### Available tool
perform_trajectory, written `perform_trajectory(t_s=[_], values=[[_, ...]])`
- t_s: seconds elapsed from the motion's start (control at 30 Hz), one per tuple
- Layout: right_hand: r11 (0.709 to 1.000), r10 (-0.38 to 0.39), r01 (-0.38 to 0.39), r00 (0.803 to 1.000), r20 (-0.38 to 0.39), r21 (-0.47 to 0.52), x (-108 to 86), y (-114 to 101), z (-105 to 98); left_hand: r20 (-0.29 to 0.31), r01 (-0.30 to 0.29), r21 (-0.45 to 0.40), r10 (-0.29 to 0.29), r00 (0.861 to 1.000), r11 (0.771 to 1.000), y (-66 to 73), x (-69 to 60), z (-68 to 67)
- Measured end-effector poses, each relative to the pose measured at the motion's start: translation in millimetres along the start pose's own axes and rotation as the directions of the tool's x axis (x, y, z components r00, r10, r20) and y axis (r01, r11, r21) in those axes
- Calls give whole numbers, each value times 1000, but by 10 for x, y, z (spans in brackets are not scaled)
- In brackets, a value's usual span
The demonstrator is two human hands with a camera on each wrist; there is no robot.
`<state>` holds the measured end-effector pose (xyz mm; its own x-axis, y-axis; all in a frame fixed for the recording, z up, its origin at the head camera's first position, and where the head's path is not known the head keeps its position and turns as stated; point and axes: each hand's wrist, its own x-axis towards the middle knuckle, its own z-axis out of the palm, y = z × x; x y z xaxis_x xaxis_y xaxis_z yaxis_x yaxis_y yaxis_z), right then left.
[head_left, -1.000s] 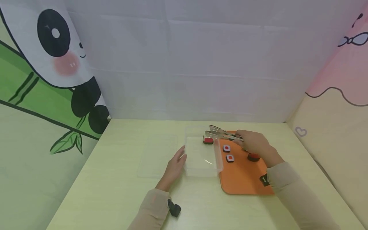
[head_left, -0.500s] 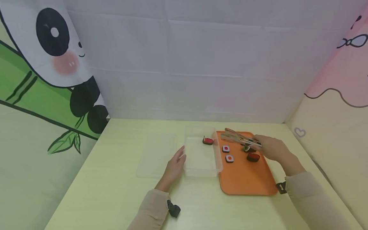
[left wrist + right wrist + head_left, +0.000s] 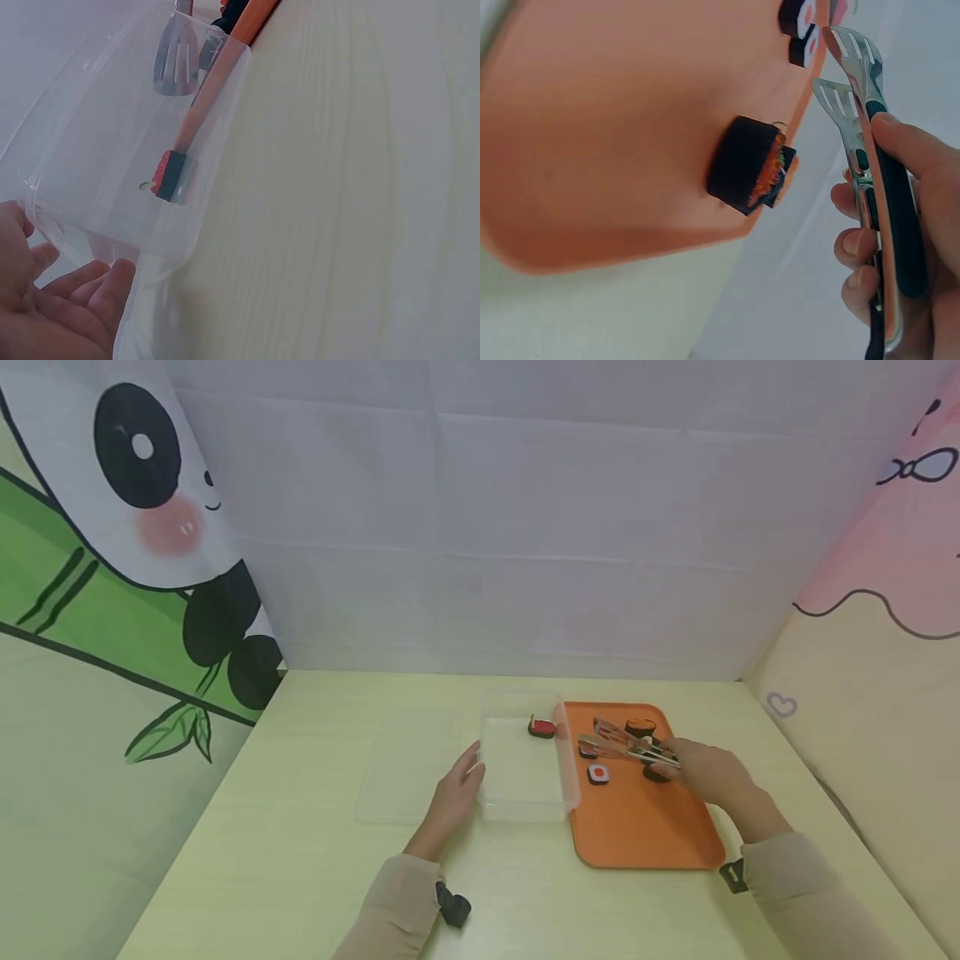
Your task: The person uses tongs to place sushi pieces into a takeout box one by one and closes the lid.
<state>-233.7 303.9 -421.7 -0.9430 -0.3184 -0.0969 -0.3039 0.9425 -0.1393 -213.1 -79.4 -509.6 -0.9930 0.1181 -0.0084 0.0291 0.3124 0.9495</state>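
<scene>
My right hand (image 3: 708, 772) grips a pair of metal tongs (image 3: 900, 217) with dark handle inlays. The tongs' slotted ends stand apart over the orange tray (image 3: 637, 835), near a small sushi roll (image 3: 588, 753) that they partly cover. A second roll (image 3: 597, 774) with a white and red face lies just in front. Behind the tongs is a sushi piece with orange topping (image 3: 641, 727); other dark pieces are partly hidden. My left hand (image 3: 456, 789) touches the left side of a clear plastic box (image 3: 517, 812) with extended fingers. Inside it sits a red-topped sushi piece (image 3: 542, 727).
A clear flat lid (image 3: 408, 768) lies on the pale table (image 3: 285, 860) left of the box. The tray stands against the box's right side. Behind the table hangs a pale cloth wall (image 3: 510, 593), with printed cloth on both sides.
My right hand has drawn the tongs back rightward from above the box to over the tray, then lowered them toward the rolls. The left hand stays at the box.
</scene>
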Motion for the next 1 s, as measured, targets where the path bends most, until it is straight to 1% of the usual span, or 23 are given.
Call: perform_trajectory(t_s=[0.07, 0.27, 0.43, 0.57, 0.7, 0.83, 1.0], values=[[1000, -7, 7, 1000, -10, -13, -7, -5, 51, -1, 5, 1, -5, 1000, 1000, -1, 0, 0], [999, -37, 35, 997, -74, -27, -10, -11, 177, -5, 12, 7, -12, 1000, 1000, -1, -1, 3], [999, -38, 36, 996, -83, -27, 14, -5, 230, -3, 3, 4, -3, 1000, 1000, -2, -5, -4], [999, -38, 35, 996, -81, -41, 15, 0, 230, 2, -1, 4, 1, 1000, 1000, -3, -6, -7], [999, -25, 22, 998, -66, -40, 6, -12, 160, 5, -2, 0, 2, 1000, 1000, 2, -11, -7], [1000, -9, 7, 998, -62, -29, -7, -37, 10, 3, 1, 3, -1, 1000, 1000, 2, -13, -6], [999, -34, 32, 995, -93, -25, -9, -79, -176, -1, 12, 7, -12, 1000, 1000, 6, -3, -5]])
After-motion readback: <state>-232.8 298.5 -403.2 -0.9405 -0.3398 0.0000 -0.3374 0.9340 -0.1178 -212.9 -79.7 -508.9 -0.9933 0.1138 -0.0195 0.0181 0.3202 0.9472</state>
